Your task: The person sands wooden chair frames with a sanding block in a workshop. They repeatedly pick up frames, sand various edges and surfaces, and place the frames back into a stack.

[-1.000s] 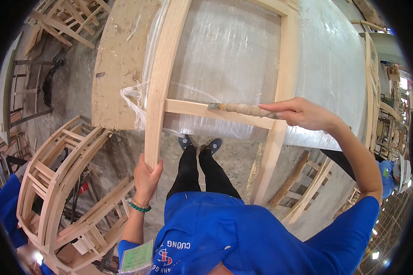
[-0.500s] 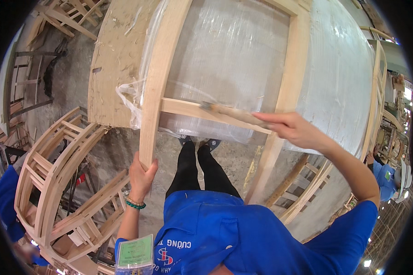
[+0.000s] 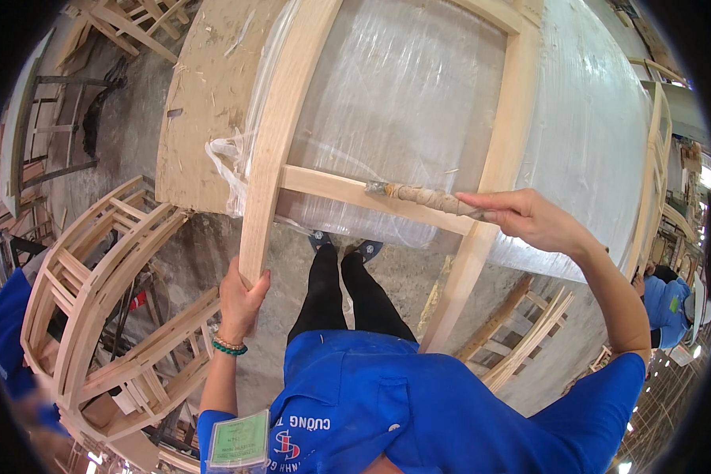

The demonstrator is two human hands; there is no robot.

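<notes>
Clamped, both hands: the near end of the left rail of a wooden frame is gripped by the left hand, and a wrapped tool is held by its end in the right hand, over by the frame's right rail. Frame itself is laid across a plastic-wrapped surface, with both rails stuck out past the near edge.

What's changed? Not loads tbh. Compared with half a second ago, the tool isn't blurred anymore and its greyish tip is shifted slightly farther from the left rail, along the near crossbar. So that crossbar is probably what's being worked, with the frame steadied by the left hand. Whether it's actually touched by the tip can't be told.

Headcount: two hands, one tool, one frame, two long rails, two crosspieces (near and far). Two shoes are seen on the near side of the frame's near crossbar. Left of the frame, curved wooden pieces are bunched too tightly to be counted. Far right of it, one co-worker in blue is seen.
</notes>
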